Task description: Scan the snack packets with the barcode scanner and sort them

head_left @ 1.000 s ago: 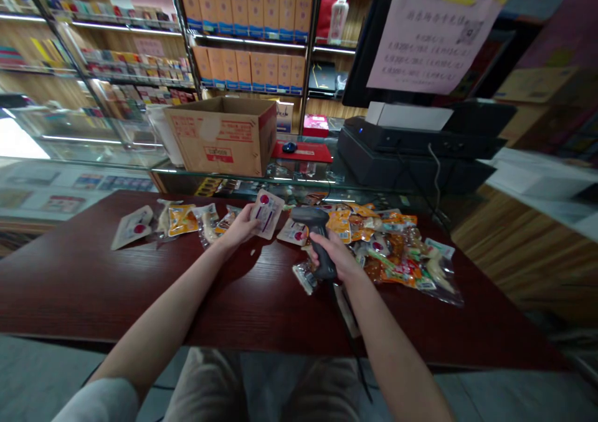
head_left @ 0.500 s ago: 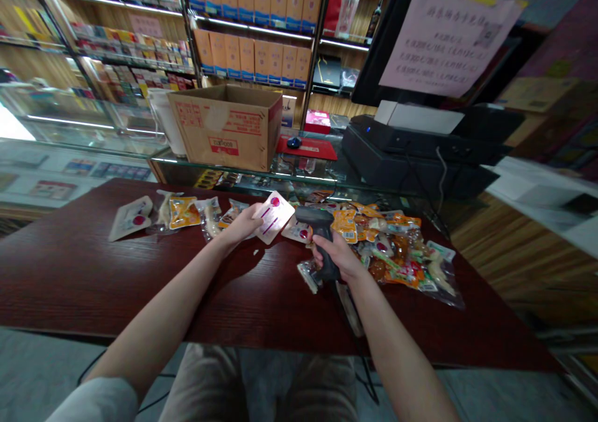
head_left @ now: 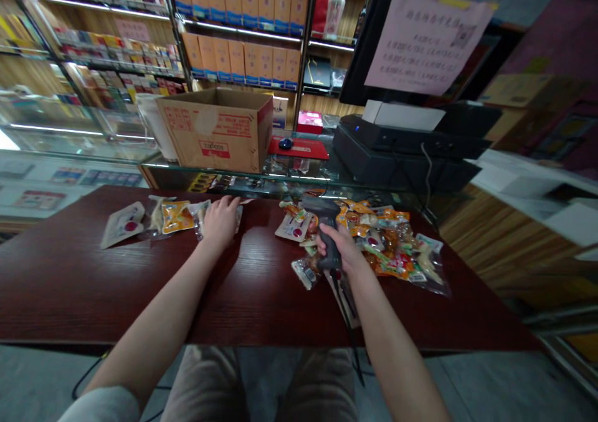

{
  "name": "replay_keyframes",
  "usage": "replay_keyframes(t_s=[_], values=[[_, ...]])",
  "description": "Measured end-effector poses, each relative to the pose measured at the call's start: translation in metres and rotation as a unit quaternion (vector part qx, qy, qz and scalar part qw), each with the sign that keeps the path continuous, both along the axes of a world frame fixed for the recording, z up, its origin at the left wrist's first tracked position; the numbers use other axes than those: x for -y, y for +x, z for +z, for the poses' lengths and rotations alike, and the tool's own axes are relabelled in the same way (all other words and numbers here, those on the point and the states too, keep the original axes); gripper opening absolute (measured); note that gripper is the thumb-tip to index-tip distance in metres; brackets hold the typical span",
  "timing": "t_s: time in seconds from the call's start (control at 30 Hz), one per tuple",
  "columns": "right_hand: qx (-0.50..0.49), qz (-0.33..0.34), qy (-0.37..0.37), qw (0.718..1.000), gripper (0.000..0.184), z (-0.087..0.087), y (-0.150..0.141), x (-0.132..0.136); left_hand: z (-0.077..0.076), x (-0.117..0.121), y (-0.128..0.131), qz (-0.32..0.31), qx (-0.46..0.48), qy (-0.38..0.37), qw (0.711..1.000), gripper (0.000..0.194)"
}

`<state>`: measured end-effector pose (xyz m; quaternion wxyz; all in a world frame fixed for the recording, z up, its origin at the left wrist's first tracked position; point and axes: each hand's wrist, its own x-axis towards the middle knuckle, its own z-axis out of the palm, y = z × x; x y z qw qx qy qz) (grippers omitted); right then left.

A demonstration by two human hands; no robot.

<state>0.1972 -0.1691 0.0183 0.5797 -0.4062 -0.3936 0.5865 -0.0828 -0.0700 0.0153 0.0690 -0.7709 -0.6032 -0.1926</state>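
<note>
Through my head camera, my left hand (head_left: pixel 220 221) lies palm down near the far side of the dark red desk (head_left: pixel 93 285), on the small row of snack packets (head_left: pixel 176 216); whether its fingers pinch anything underneath I cannot tell. My right hand (head_left: pixel 334 248) is clenched round the grip of a black handheld barcode scanner (head_left: pixel 317 205); that grip seems to keep its nose pointing forward, over the larger heap of snack packets (head_left: pixel 387 248); the scanner's cable (head_left: pixel 348 322) hangs over the desk's near edge, apparently slack enough to let the scanner move; a cardboard carton (head_left: pixel 215 132) stands on the glass display case (head_left: pixel 299 179) beyond.
</note>
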Motion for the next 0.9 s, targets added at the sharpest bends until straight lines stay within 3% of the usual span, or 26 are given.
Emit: replay_keyframes(t_s=[0.2,0.33,0.5,0.6,0.7,0.83,0.9], values=[[-0.004,-0.011,0.018,1.0,0.038,-0.002,0.01,-0.004,-0.013,-0.007,0.003,0.054,-0.049,-0.063,0.995,0.05],[-0.005,-0.018,0.011,1.0,0.041,-0.001,0.014,-0.004,-0.022,-0.012,-0.006,0.052,-0.05,-0.034,0.997,0.059],[-0.019,-0.023,-0.022,0.999,0.042,0.005,0.019,-0.003,-0.026,-0.015,-0.01,0.059,0.031,-0.008,0.998,0.062],[-0.032,-0.023,-0.038,0.999,0.042,0.006,0.021,-0.004,-0.017,-0.015,0.011,-0.001,-0.004,-0.047,0.999,0.065],[-0.037,-0.017,-0.033,0.999,0.041,0.006,0.023,-0.004,-0.007,-0.016,0.045,-0.07,-0.054,-0.109,0.99,0.052],[-0.038,-0.006,-0.026,0.999,0.04,0.005,0.026,-0.005,-0.005,-0.02,0.089,-0.137,-0.006,-0.246,0.96,0.052],[-0.04,-0.004,-0.02,0.999,0.04,0.004,0.028,-0.005,-0.01,-0.021,0.104,-0.148,0.018,-0.272,0.951,0.054]])
